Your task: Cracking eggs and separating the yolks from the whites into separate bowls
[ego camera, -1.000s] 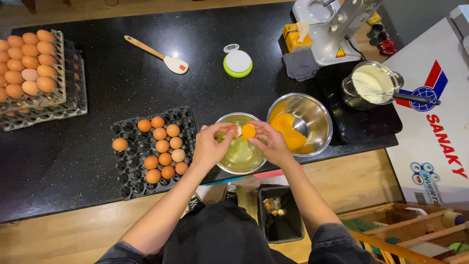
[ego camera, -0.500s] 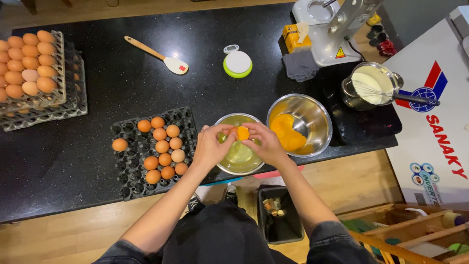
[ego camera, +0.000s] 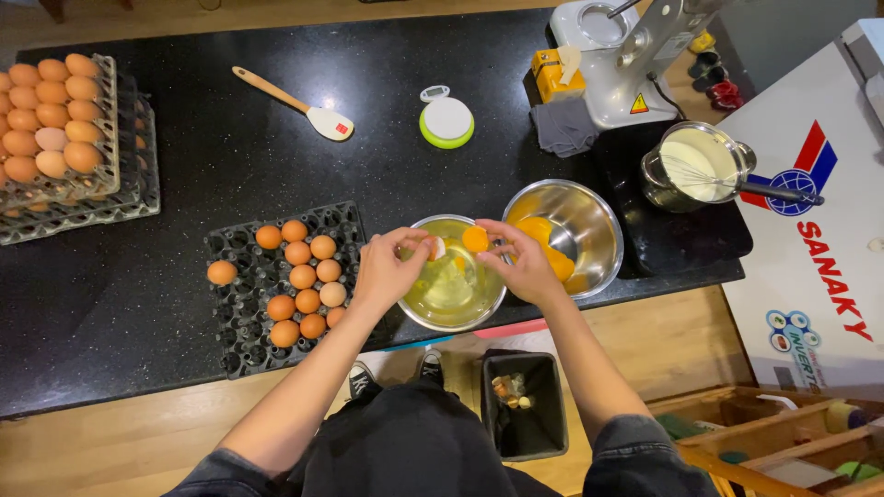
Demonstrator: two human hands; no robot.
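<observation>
Two hands split an egg over a steel bowl on a speckled black surface point(ego camera: 276, 156).

The left hand point(ego camera: 391, 269) pinches a shell half point(ego camera: 436, 248); the right hand point(ego camera: 525, 262) curls round another cupping the round orange yolk point(ego camera: 475, 239), both above the shiny bowl point(ego camera: 451, 317) of clear whites. Right, a second steel bowl point(ego camera: 589, 216) holds yolks. Left, a black tray point(ego camera: 244, 340) carries ten brown eggs.

1. The left hand point(ego camera: 391, 271) and the right hand point(ego camera: 527, 264) are bare, with no gloves, rings or watch showing.
2. Both forearms are uncovered up to about the elbow.
3. Dark grey sleeves point(ego camera: 645, 451) are pushed up, seen at 5 and 7 o'clock of the view.
4. A dark apron or shirt point(ego camera: 405, 442) covers the torso at 6 o'clock.
5. Dark shoes with white toecaps point(ego camera: 430, 366) peek out above it.
</observation>
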